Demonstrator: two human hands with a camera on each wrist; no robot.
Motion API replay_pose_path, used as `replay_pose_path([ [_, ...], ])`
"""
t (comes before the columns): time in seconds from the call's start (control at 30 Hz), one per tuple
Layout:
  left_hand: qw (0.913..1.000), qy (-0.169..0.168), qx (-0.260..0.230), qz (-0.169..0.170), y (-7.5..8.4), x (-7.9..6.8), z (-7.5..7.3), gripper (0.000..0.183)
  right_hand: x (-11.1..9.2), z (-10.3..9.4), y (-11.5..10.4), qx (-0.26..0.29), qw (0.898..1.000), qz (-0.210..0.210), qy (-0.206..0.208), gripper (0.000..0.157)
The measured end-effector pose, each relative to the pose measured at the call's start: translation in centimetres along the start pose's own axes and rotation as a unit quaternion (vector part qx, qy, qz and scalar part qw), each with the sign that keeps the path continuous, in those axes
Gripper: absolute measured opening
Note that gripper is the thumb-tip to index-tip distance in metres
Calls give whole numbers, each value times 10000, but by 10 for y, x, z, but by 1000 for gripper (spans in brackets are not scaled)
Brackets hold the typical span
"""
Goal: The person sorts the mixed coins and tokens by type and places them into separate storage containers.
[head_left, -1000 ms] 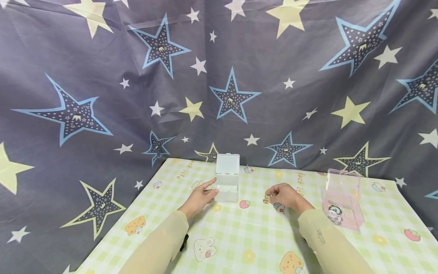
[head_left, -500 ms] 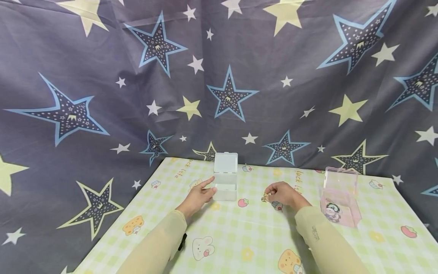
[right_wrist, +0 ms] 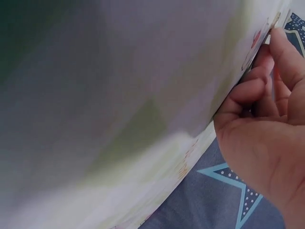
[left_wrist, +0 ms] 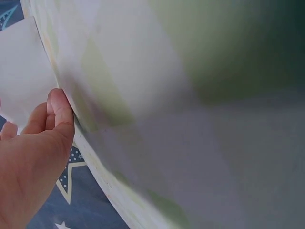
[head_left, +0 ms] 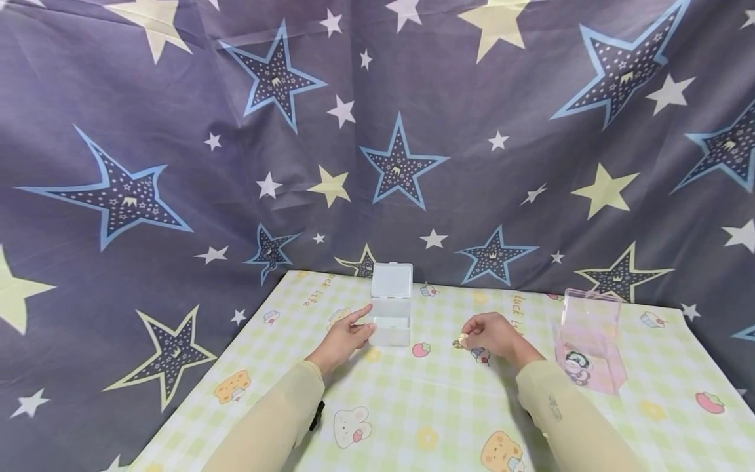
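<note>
In the head view, a white lidded box [head_left: 392, 333] stands on the table with its lid [head_left: 392, 280] raised. My left hand [head_left: 341, 341] touches the box's left side, thumb and index finger extended. The left wrist view shows these fingertips [left_wrist: 58, 100] against the white wall. To the right of the box, my right hand [head_left: 491, 335] pinches a small shiny gold-coloured piece [head_left: 458, 343] just above or on the cloth. It is too small to tell its kind, and the fingers partly cover it. In the right wrist view, my hand [right_wrist: 267, 105] has curled fingers near the cloth.
A clear pink box [head_left: 607, 375] with its lid up stands at the right and holds black-and-white patterned items [head_left: 577, 367]. A green-checked cloth [head_left: 448, 406] with cartoon prints covers the table. Behind hangs a dark star-patterned curtain [head_left: 507, 190].
The gold-coloured piece looks slightly turned in my right fingers. Both hands stay nearly in place, and the boxes have not moved.
</note>
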State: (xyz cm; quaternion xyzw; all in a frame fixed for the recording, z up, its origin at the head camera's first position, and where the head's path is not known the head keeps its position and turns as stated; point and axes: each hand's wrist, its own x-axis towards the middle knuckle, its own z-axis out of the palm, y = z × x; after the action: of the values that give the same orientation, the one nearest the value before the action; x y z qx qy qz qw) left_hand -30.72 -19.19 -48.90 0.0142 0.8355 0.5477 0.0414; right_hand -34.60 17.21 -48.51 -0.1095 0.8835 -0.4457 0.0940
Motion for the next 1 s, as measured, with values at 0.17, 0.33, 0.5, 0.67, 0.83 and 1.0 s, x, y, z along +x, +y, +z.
replay_pose_path([
  [0.17, 10000, -21, 18, -15, 1, 0, 0, 60, 1, -5, 1, 48, 9999, 99, -43, 14],
  [0.33, 10000, -27, 18, -5, 0, 0, 0, 60, 0, -6, 0, -25, 9997, 136, -180, 19],
  [0.5, 10000, 36, 45, -3, 0, -1, 1, 60, -1, -8, 1, -267, 9993, -155, -230, 24],
  [0.67, 9999, 96, 48, -7, 0, 0, 2, 59, 0, -9, 3, -324, 9988, -246, -271, 22],
  [0.83, 9999, 103, -5, -5, -1, 0, 2, 59, 1, -9, 3, -218, 9994, -106, -257, 20],
  [1.0, 10000, 78, -15, -5, -2, 1, 2, 59, 0, -8, -2, -135, 9997, -8, -204, 22],
])
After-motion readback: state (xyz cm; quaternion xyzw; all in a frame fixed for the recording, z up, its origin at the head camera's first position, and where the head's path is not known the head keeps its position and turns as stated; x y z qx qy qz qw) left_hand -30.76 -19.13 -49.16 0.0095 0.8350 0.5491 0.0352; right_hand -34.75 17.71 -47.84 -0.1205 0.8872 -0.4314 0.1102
